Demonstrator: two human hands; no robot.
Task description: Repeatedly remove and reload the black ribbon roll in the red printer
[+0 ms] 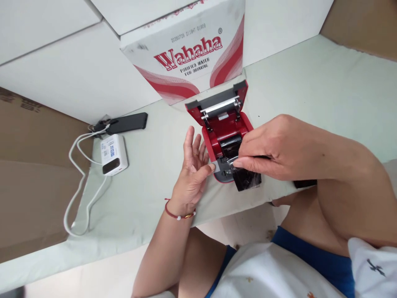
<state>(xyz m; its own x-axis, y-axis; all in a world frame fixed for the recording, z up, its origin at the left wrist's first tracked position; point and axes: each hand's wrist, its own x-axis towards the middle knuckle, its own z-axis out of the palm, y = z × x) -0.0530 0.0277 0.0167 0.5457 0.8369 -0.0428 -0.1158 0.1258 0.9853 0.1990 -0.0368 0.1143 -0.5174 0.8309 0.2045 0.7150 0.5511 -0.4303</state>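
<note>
A small red machine (228,126) stands on the cloth-covered table with its hinged lid (220,103) raised; a silver roller shows under the lid. Inside lies a roll of glossy black film (231,141), and a loose black sheet of it (247,179) hangs over the machine's front. My right hand (266,149) pinches this film between thumb and fingers, covering part of the interior. Against the left side of the machine is my left hand (197,169), its fingers spread and its thumb resting on the grey front edge.
A white Wahaha carton (192,54) stands directly behind the machine. To the left lie a white power bank (114,154) with a looped white cable (70,198) and a black phone (128,123). Brown cardboard (34,174) borders the left side. A dark object (304,183) sits near the front edge, under my right forearm.
</note>
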